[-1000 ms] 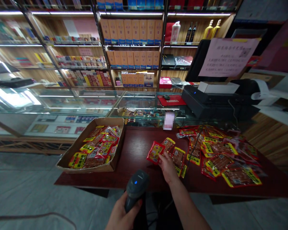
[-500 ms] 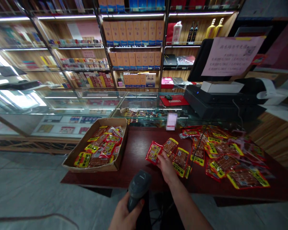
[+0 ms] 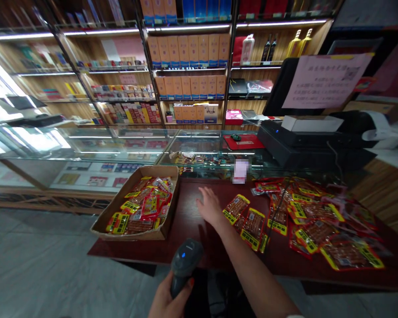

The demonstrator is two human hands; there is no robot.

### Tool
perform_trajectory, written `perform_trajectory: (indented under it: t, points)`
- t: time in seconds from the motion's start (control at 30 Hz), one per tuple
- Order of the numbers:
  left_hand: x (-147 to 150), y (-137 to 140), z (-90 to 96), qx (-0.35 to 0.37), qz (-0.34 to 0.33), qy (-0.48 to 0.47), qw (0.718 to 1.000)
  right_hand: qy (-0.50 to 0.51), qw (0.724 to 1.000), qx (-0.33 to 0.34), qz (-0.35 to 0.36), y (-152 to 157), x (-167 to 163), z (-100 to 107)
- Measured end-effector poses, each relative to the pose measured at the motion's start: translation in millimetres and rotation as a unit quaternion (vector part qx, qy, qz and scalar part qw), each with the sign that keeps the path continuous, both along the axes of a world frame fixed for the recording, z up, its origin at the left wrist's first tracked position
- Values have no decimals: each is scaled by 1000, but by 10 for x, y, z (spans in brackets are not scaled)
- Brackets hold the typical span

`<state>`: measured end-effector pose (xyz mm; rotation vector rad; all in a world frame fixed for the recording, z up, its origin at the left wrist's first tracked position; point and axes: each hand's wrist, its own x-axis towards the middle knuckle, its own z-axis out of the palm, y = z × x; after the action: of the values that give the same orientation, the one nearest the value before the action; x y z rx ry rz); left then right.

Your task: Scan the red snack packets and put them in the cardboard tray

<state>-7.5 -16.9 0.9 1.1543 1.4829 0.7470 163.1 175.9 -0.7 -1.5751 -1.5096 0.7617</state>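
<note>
My left hand (image 3: pixel 170 293) is wrapped round the handle of a dark barcode scanner (image 3: pixel 186 256), held low at the table's near edge; a small blue light glows on its head. My right hand (image 3: pixel 209 205) hovers over the middle of the dark red table (image 3: pixel 189 221), fingers stretched out and nothing in them. Left of it stands an open cardboard box (image 3: pixel 173 203) with many red and yellow snack packets (image 3: pixel 141 203) inside. Close to my right forearm lie a few loose snack packets (image 3: pixel 253 223), and a larger heap of packets (image 3: pixel 315 216) covers the table's right side.
Behind the table runs a glass display counter (image 3: pixel 126 143). On it are a red mat (image 3: pixel 243 141), a monitor with a pink paper sign (image 3: pixel 327 81) and a black cash drawer (image 3: pixel 315 145). Shelves of boxes (image 3: pixel 189 51) and bottles line the back wall.
My right hand has let go of the red snack packet it held and moved left towards the box. A blue light now shows on the scanner, which has shifted slightly left. The view has shifted slightly.
</note>
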Motion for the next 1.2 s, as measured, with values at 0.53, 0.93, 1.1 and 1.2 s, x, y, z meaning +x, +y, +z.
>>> perform_trajectory:
  t: [0.53,0.93,1.1,1.2]
  points:
    - [75,45,-14,-2,-44,-8,999,-301,942,-148,30,-417,826,-236]
    - [61,14,59,-28,-25,-15,999,-66,995,-65,30,-470,904,-298]
    - [95,13,135,19,18,-25,999,209,977,-33,-4,-735,788,-475]
    - [132,14,190,19,27,-30,999,244,969,-37,-21,-818,694,-519]
